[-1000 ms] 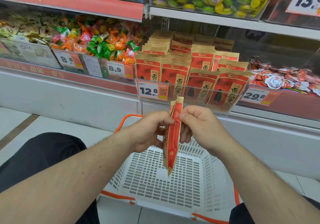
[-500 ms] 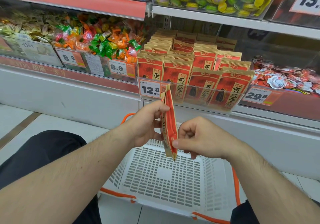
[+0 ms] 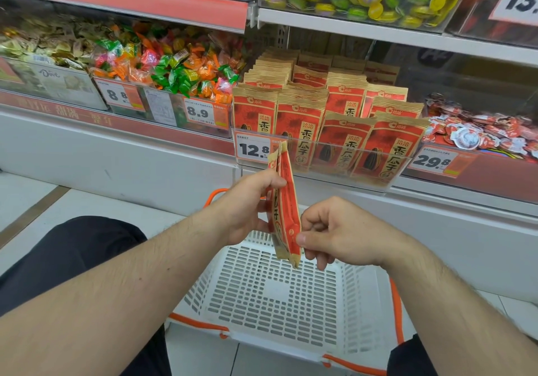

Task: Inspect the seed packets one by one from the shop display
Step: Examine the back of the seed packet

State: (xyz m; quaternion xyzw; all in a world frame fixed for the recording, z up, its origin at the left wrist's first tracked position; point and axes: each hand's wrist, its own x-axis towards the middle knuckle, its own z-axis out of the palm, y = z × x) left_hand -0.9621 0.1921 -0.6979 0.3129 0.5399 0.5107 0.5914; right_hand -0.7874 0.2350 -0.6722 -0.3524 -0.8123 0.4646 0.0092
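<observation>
Step in hand: examination of one seed packet (image 3: 286,210), held edge-on to the camera above the white basket (image 3: 273,294) that stands on the floor in front of the shelf.

Hands. The left hand (image 3: 247,210) grips the upper half of the packet, thumb on the near side at the top. The right hand (image 3: 334,233) pinches the lower edge between thumb and curled fingers. Both hands are clamped on the same packet, one above the other.

Procedure, as a recommendation:
1. Keep the upper grip firm and use the lower pinch to rotate the packet, so that each printed face turns toward the eyes in sequence.
2. Hold by the sealed margins where possible. Pressure on the filled middle is likely to crease the pouch.
3. Keep the packet over the basket, so that a slip ends there and not on the floor.
4. Check both faces and the seams before taking another packet from the display (image 3: 326,131).

Appearance of the packet. A flat, slim pouch, red with tan kraft-coloured borders at top and bottom and dark characters on the face. It hangs nearly upright, slightly tilted. It appears pliable and lightly filled. Matching packets stand upright in rows at the front edge of the shelf, behind a clear retainer bearing a price tag (image 3: 252,149) marked 12.8.
</observation>
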